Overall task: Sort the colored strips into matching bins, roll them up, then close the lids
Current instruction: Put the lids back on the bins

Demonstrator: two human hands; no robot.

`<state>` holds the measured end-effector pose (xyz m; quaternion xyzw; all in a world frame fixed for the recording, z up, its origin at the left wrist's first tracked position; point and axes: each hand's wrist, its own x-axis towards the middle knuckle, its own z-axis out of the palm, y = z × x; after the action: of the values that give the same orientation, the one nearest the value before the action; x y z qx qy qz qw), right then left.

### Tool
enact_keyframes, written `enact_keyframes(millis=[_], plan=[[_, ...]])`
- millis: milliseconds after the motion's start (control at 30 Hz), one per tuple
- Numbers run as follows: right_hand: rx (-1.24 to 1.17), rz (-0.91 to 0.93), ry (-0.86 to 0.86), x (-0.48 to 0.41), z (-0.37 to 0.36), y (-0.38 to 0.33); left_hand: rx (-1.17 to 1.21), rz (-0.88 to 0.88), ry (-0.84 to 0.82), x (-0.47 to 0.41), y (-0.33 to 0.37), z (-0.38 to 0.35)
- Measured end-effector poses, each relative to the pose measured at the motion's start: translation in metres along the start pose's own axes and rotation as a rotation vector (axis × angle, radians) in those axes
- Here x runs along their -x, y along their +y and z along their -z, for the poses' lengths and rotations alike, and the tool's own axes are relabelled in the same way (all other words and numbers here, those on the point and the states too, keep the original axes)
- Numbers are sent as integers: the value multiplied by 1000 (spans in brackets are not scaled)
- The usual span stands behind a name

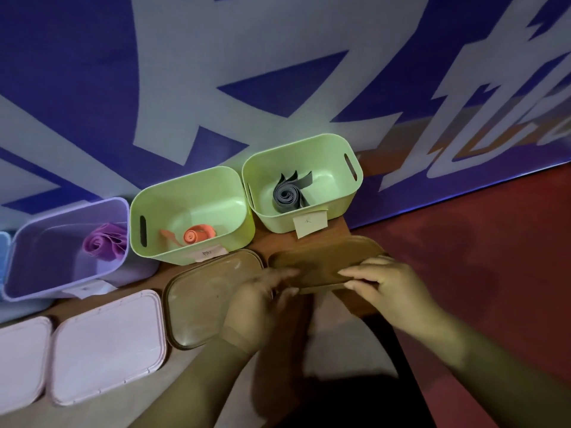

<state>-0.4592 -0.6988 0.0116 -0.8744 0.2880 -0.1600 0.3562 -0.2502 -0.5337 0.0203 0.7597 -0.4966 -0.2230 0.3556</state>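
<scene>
A brown lid [321, 257] is lifted a little above the table, in front of the right green bin [336, 149]. My left hand [262, 301] grips its left end and my right hand [383, 285] grips its near right edge. That bin holds a rolled grey strip [287, 194]. The middle green bin [173, 193] holds a rolled orange strip [197, 234]. A purple bin [37, 230] at the left holds a rolled purple strip [102, 245]. All three bins stand without lids.
A second brown lid [197, 298] lies flat before the middle bin. Two pale pink lids [108, 344] [18, 359] lie at the near left. A blue bin's edge [3, 251] shows at far left. A blue-and-white banner [278, 72] backs the table; red floor [494, 257] lies right.
</scene>
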Motion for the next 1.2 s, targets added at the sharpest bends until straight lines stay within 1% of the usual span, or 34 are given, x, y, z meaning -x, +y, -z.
enact_keyframes(millis=[67, 167, 233, 300, 367, 467, 600, 733, 800, 867, 900, 1000, 1067, 1200], plan=[[-129, -88, -40, -8, 11, -16, 12, 41, 20, -4, 12, 15], [-237, -168, -78, -20, 21, -30, 63, 31, 9, -8, 23, 31], [-255, -175, -102, -26, 24, -36, 116, 13, -31, -7, 28, 39], [-229, -163, -124, -33, 30, -43, 117, 6, -45, -9, 32, 46], [-211, -135, -140, -40, 38, -50, 93, 3, -4, -13, 36, 52], [-251, -105, -140, -50, 51, -59, 106, 19, 85, -24, 43, 63], [-344, -147, -43, -67, 65, -51, 121, 101, 265, -48, 42, 76], [-415, -184, 137, -92, 68, -46, 203, 178, 358, -81, 48, 80], [-511, -251, 236, -110, 65, -43, 217, 199, 390, -101, 50, 79], [-603, -317, 312, -129, 63, -38, 171, 190, 359, -120, 47, 78], [-615, -333, 343, -139, 63, -35, 130, 170, 306, -127, 44, 77], [-610, -358, 399, -166, 65, -24, -14, 52, 75, -140, 28, 71], [-591, -396, 419, -181, 65, -15, -156, -22, -49, -144, 18, 66], [-544, -487, 472, -207, 54, 2, -451, -113, -146, -155, -4, 56]])
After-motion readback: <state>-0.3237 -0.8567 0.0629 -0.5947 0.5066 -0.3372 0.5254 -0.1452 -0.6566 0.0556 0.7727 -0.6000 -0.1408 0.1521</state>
